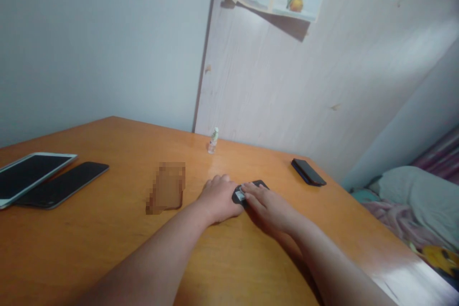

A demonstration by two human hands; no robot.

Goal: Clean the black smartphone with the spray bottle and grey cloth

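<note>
In the middle of the table, a small dark flat object (263, 184) with a pale silvery patch lies between my two hands, mostly covered by them, so its kind cannot be made out. My left hand (219, 198) rests low at its left end, fingers curled and thumb along the near side. From the right, my right hand (268, 206) reaches across it, with bent fingertips pressed on the silvery patch. A small clear bottle (213, 141) with a pale top stands beyond my hands. Left of my left hand is a brownish blurred-out item (168, 189).
A white-framed tablet (34, 174) overlaps a black phone (71, 184) at the left. A dark phone or wallet-like case (308, 172) lies near the right edge of the wooden table (229, 267). Bedding (419, 196) is beyond that edge. A wall closes the back.
</note>
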